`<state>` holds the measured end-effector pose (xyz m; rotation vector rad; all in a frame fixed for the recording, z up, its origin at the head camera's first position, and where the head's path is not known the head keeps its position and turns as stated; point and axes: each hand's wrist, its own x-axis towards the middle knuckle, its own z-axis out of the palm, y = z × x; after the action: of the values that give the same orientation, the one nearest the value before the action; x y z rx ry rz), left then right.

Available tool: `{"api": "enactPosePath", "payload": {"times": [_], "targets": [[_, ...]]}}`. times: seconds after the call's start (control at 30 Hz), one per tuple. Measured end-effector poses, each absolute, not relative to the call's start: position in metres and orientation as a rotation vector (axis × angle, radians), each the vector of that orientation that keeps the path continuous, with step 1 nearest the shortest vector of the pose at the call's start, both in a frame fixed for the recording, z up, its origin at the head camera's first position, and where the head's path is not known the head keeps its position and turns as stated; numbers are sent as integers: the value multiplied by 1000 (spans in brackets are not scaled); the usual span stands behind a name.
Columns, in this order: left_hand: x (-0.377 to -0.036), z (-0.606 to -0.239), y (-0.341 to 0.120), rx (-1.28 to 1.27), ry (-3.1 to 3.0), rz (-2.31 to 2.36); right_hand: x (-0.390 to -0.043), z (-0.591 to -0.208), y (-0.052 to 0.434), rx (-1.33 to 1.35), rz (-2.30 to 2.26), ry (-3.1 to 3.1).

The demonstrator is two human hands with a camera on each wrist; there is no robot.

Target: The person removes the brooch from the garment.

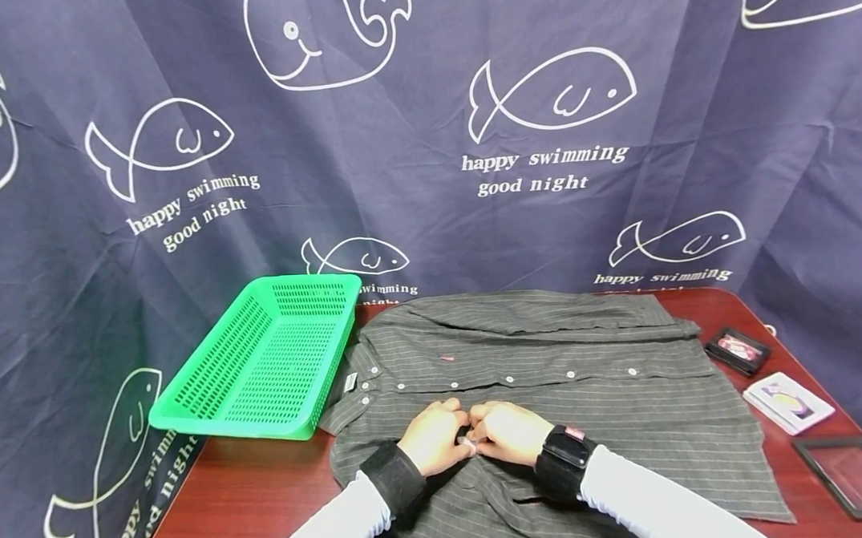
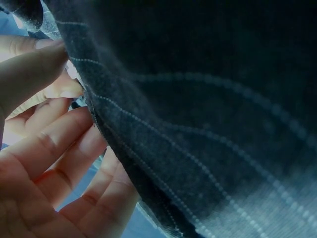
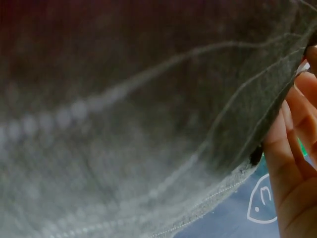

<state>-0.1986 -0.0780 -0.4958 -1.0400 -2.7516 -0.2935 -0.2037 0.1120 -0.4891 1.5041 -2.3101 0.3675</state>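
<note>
A dark grey button-up shirt [image 1: 550, 352] with thin pale stripes lies spread on the table, collar to the left and a row of white buttons along its front. Close together over its near part, both hands pinch the raised cloth: the left hand [image 1: 433, 437] on one side, the right hand [image 1: 510, 432] on the other. A small whitish thing [image 1: 469, 444] shows between the thumbs; what it is I cannot tell. In the left wrist view, the left hand's fingers [image 2: 49, 148] lie against the cloth edge. Lifted shirt fabric [image 3: 124, 148] fills most of the right wrist view.
A green plastic basket [image 1: 350, 329] stands at the table's left. Along the right edge lie a dark case [image 1: 738, 350], a white square item with a coloured print [image 1: 789, 402] and a dark-framed clear panel [image 1: 855, 479]. A navy curtain [image 1: 425, 141] hangs behind the red-brown table [image 1: 232, 502].
</note>
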Motion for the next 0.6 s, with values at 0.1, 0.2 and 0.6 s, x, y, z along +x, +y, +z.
{"api": "enactPosePath", "payload": {"times": [0.1, 0.2, 0.6], "targets": [[-199, -496, -78, -1034, -2762, -298, -203, -487, 112, 1501, 370, -2336], [-199, -495, -78, -1031, -2763, -292, -203, -486, 112, 1501, 380, -2358], [-198, -493, -77, -1033, -2757, -246, -204, -487, 112, 1478, 488, -2442]]}}
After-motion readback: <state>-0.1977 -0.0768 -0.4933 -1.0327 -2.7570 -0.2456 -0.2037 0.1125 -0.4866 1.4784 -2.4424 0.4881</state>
